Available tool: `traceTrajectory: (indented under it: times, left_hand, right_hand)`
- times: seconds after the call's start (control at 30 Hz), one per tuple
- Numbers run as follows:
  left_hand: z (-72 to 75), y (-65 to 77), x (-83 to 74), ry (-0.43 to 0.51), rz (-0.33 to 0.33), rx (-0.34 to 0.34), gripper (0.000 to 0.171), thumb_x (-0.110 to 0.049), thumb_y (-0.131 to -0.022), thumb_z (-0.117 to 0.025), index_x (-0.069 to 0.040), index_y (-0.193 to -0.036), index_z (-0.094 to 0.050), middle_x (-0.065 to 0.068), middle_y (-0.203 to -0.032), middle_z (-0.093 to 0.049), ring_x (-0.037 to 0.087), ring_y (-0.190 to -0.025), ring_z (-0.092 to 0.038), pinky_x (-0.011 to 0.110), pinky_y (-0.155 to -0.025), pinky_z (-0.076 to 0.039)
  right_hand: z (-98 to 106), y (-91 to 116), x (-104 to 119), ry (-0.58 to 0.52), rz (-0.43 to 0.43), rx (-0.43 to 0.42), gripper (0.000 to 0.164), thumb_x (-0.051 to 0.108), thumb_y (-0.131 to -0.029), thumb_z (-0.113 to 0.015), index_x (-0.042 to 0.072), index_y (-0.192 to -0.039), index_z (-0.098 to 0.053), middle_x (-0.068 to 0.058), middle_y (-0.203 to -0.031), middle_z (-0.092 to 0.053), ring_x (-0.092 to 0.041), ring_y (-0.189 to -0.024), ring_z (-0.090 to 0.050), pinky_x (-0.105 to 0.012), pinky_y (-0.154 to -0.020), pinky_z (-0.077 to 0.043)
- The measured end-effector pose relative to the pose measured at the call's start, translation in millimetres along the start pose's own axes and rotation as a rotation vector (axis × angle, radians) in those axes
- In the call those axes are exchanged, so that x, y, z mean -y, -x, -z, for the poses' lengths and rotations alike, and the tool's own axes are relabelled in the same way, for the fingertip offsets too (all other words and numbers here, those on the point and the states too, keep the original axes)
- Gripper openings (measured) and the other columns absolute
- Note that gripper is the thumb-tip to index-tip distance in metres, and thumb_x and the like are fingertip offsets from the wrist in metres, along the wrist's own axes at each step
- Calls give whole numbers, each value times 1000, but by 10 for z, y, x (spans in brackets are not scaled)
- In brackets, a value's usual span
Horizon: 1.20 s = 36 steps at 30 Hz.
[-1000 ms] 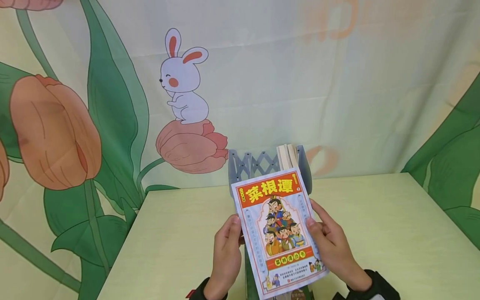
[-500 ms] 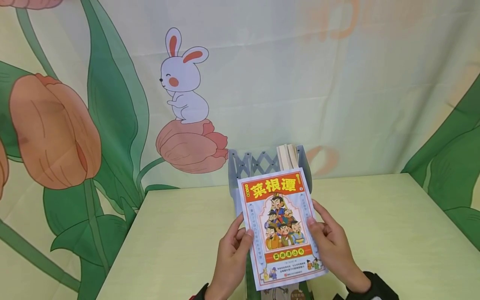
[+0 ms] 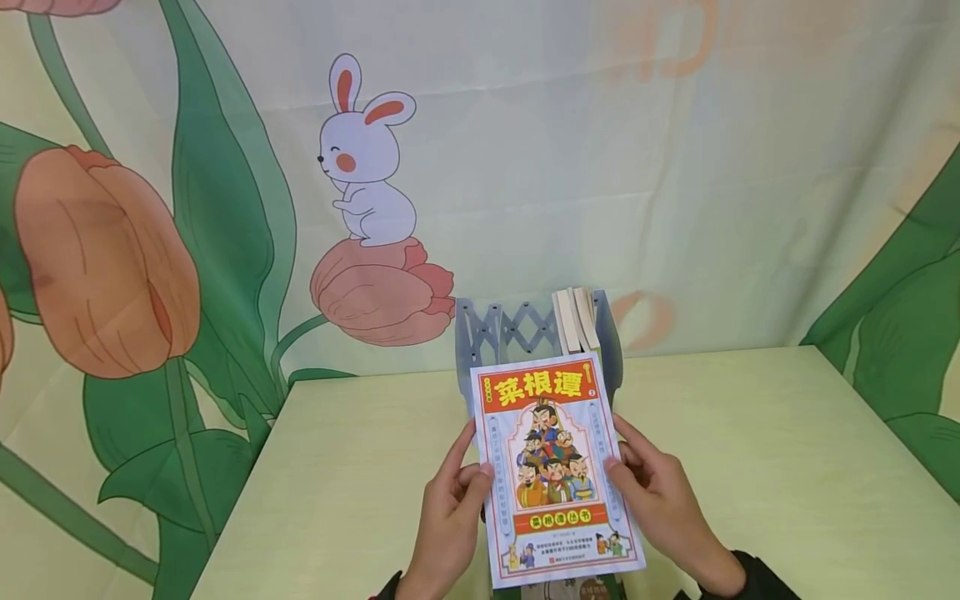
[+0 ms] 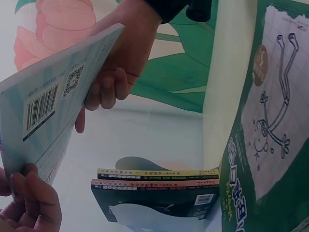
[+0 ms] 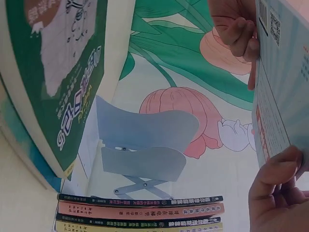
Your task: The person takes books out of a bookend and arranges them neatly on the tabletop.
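Observation:
A thin paperback comic book [image 3: 555, 492] with a red title band and cartoon figures on its cover is held up by both hands, cover toward the head. My left hand [image 3: 448, 521] grips its left edge, thumb in front and fingers behind. The right hand [image 3: 667, 508] pinches the opposite edge in the same manner. The book's pale blue back, with a barcode [image 4: 42, 110], shows in the left wrist view. Below it lies a green book [image 5: 72, 92] with a stick-figure drawing, on top of at least one other book. The held book covers most of this pile in the head view.
Behind the held book stands a grey-blue expandable book rack [image 3: 525, 329]. Several thin books [image 3: 575, 321] stand upright at its right end, spines visible in the right wrist view. The pale table [image 3: 750, 450] meets a curtain printed with tulips and a rabbit [image 3: 367, 158].
The book first turned a little straighter, then came slightly lower and to the left. The left fingers shifted along its edge, with the index finger now stretched out. The right hand kept hold.

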<state>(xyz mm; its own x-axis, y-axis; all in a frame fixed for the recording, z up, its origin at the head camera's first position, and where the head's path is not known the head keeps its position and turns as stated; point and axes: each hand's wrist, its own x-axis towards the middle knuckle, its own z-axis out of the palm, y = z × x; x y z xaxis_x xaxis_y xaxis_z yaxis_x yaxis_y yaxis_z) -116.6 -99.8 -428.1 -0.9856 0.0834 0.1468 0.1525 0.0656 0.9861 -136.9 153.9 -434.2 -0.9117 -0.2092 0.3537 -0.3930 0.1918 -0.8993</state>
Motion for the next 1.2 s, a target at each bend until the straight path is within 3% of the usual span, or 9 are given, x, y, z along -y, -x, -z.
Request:
traceTrajectory:
  times: [0.13,0.27,0.43,0.73,1.2]
  left_hand:
    - [19,8,19,8,31,18,54,-22,-105,-47,-24,-155,-28,19,-102,-71,12,-68,-65,21,-58,-50]
    - [46,24,55,-10,78,24,55,-24,-105,-47,-25,-156,-27,17,-106,-71,12,-69,-63,20,-57,-48]
    - [78,42,101,-18,122,31,55,-24,-104,-47,-25,-156,-27,15,-108,-72,11,-64,-59,20,-56,-45]
    - [99,61,174,-43,142,57,55,-23,-105,-46,-25,-156,-26,14,-109,-72,8,-62,-55,20,-55,-44]
    - [105,88,257,-62,193,83,57,-20,-104,-46,-22,-157,-26,13,-105,-73,10,-57,-52,21,-53,-44]
  right_hand:
    - [-7,26,-18,20,2,14,55,5,-101,-49,7,-154,-31,-14,-94,-72,-10,-69,-68,-30,-58,-56]
    - [-16,49,-22,26,-20,36,58,6,-102,-49,13,-155,-28,-11,-92,-71,-9,-68,-65,-29,-59,-56]
    - [-15,78,-46,55,-42,57,59,5,-100,-51,9,-155,-29,-9,-90,-71,-8,-67,-62,-27,-61,-55]
    - [1,99,-66,64,-126,114,61,7,-100,-52,7,-155,-26,-14,-108,-73,-8,-75,-64,-25,-66,-55]
    - [21,153,-156,95,-111,159,64,5,-98,-53,6,-156,-24,-10,-104,-73,-2,-77,-62,-22,-66,-53]
